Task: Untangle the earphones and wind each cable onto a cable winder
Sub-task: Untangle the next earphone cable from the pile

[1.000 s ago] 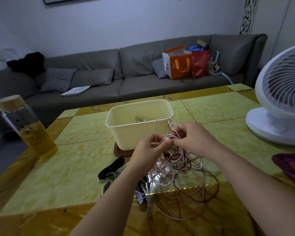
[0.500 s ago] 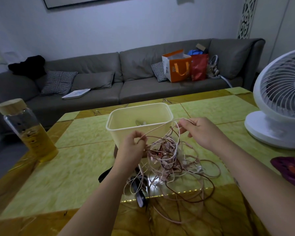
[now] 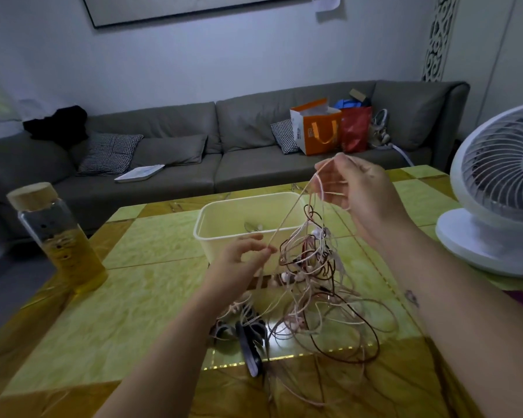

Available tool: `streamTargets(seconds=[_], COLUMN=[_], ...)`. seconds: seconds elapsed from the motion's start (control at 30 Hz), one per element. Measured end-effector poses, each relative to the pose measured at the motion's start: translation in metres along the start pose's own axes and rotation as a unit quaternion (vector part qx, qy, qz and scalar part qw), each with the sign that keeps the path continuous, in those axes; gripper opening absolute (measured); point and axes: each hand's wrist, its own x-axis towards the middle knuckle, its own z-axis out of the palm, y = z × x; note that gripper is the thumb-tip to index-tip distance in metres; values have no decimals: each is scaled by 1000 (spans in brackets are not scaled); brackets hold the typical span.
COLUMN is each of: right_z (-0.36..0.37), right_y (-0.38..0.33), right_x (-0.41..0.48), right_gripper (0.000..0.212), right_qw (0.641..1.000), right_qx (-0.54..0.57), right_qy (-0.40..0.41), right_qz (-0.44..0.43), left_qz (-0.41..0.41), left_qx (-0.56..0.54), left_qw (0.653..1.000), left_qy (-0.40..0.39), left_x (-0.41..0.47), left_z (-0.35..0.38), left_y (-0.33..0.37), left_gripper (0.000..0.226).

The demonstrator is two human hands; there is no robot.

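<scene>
- A glass bottle (image 3: 58, 245) with a wooden lid is standing upright at the left edge of the yellow-green table (image 3: 127, 312), about half filled with amber liquid.
- The left hand (image 3: 239, 265) is hovering low over the table just in front of the tub, its thumb and fingertips pinching a single pale strand (image 3: 287, 218) while the other fingers are curling loosely.
- Below that hand, some dark flat pieces (image 3: 249, 345) are lying on the table under the near edge of the cables; what they are is not possible to tell.
- A cream plastic tub (image 3: 248, 200) is sitting near the middle of the table, with a small object showing inside it that is too unclear to name.
- The tangle of earphones (image 3: 311, 276), pale pink and dark brown cables knotted together, is hanging partly lifted in front of the tub's right corner, with its loose loops spreading over the table towards the near edge.
- The pinched strand is running up and to the right from the left hand to the right hand.
- On the grey sofa (image 3: 169, 176) behind the table, an orange bag (image 3: 316, 131) is standing upright.
- The right hand (image 3: 363, 197) is raised above the tub's right side, fingers bent, with loops of pale cable gathered between the thumb and fingertips and the tangle dangling beneath.
- A white fan (image 3: 501, 188) is standing at the table's right edge, well apart from the cables.
</scene>
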Motion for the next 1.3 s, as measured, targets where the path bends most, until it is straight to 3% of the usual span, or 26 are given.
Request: streamTargets(seconds=[0.13,0.23,0.3,0.4,0.43,0.5,0.6,0.7,0.83,0.9,0.97,1.03,1.13,1.23,1.3], right_z=[-2,-7,-15,-31,-36,-44,-53,-64,-63,-58,-50,-44,-40,-41,-43], right_y=[-1,5,13,28,34,49,65,80,87,89,92,91,87,78,73], right_x=[2,5,5,0,-1,-1,0,1,-11,-15,-14,-15,-21,-28,-31], right_gripper=[37,35,31,10,13,27,27,28,44,42,37,41,30,45,54], right_qw=[993,991,995,944,925,888,885,893,927,932,948,955,910,899,902], right_qx=[85,86,-77,-329,-374,-450,-466,-438,-176,-80,-44,-150,-355,-383,-351], right_qy=[80,82,41,-40,-63,-94,-13,52,-7,-20,-17,-36,-103,-116,-122], right_qz=[28,59,47,4,11,26,11,84,331,353,315,255,187,177,217], left_qz=[-14,32,21,-119,-155,-182,-181,-182,-201,-214,-215,-214,-203,-221,-223], left_qx=[-174,-18,17,-204,-278,-307,-266,-185,-149,-163,-153,-91,13,148,267], left_qw=[982,991,985,951,927,915,925,935,938,937,942,953,967,962,937], left_qy=[75,127,172,201,197,187,201,242,239,224,208,194,156,59,-1], left_x=[1,5,8,15,15,15,12,11,9,10,11,10,6,1,-4], left_z=[-10,-16,-21,-36,-42,-53,-67,-79,-84,-80,-73,-66,-58,-55,-53], left_y=[13,16,12,4,1,-8,-15,-17,-22,-23,-22,-22,-31,-43,-50], left_gripper=[12,9,11,24,36,54,61,63,52,46,41,36,40,43,41])
